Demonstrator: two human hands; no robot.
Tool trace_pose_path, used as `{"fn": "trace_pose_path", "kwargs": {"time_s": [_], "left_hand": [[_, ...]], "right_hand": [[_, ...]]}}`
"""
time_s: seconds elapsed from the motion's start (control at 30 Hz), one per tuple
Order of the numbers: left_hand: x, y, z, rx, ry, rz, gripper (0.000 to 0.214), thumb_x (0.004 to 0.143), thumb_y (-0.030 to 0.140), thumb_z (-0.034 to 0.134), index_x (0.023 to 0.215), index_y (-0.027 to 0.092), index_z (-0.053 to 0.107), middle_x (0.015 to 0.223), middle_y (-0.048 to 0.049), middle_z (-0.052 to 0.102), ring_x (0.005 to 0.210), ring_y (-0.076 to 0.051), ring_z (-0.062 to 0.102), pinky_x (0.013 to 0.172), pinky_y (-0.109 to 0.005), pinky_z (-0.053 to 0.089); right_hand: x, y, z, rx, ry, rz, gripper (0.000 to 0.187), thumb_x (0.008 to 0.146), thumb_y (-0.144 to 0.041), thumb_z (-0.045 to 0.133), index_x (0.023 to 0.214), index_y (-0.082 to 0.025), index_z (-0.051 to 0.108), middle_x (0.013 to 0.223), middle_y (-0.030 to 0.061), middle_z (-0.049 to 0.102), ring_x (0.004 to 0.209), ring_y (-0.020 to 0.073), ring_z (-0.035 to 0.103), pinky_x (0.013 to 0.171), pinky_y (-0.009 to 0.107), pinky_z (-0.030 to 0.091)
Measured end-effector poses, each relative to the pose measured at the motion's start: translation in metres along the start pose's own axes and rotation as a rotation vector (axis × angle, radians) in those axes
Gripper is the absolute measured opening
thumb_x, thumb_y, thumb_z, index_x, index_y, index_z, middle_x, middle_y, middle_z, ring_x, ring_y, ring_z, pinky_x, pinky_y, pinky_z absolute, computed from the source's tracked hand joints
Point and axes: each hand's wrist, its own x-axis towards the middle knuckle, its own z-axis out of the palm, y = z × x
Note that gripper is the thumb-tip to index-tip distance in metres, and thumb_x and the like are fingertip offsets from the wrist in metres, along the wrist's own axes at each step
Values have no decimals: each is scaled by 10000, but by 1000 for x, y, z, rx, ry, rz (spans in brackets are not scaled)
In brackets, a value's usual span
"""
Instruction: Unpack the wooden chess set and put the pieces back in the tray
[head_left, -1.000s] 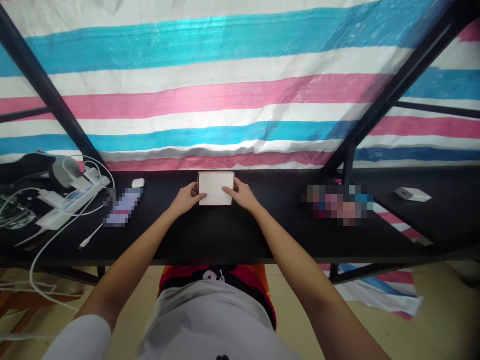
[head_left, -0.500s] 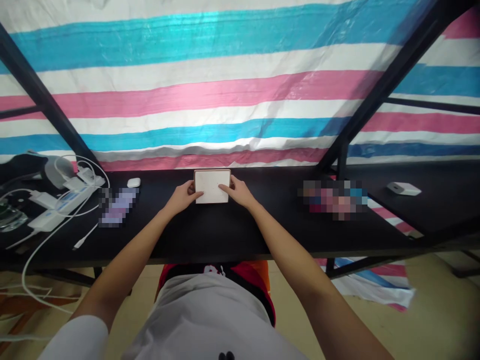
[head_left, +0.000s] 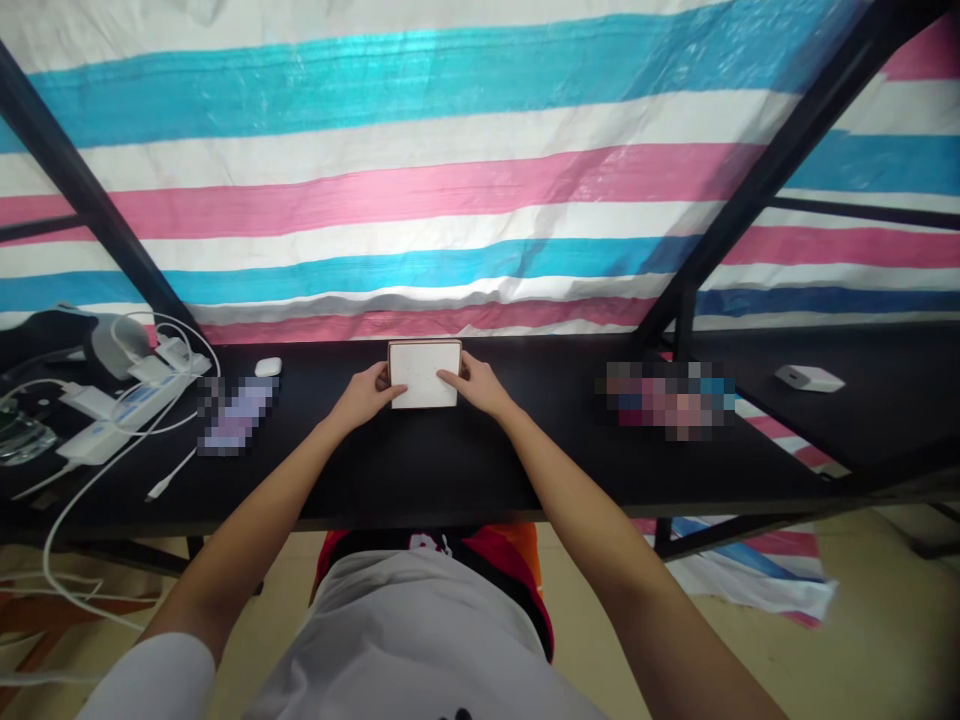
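A small white rectangular pad with a brown edge sits on the black table, near its far side. My left hand grips the pad's left edge, thumb on top. My right hand grips its right edge, with the thumb lying over the white face. Both arms reach straight forward from my body.
To the left lie a white power strip with chargers and cables, a small white earbud case and a blurred flat item. A blurred patch lies to the right, a white adapter farther right. A striped tarp and black frame bars stand behind.
Both hands keep the same hold on the pad. Only the camera view has shifted slightly.
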Motion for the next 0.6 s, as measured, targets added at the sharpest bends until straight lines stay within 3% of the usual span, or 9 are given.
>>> {"fn": "trace_pose_path", "kwargs": {"time_s": [0.4, 0.6], "left_hand": [[0, -1, -5, -16, 6, -20, 386, 733, 457, 644, 1003, 185, 602, 915, -47, 670, 811, -203, 620, 751, -305, 472], [2, -1, -9, 188, 115, -11, 319, 668, 473, 688, 737, 184, 573, 675, 5, 534, 636, -156, 524, 611, -274, 420]], "right_hand": [[0, 0, 10, 66, 15, 6, 409, 770, -556, 572, 977, -203, 575, 883, 50, 662, 752, 194, 603, 718, 349, 479], [-3, -7, 8, 86, -31, 6, 386, 779, -562, 563, 963, -224, 541, 830, 25, 655, 477, 135, 564, 585, 328, 491]]}}
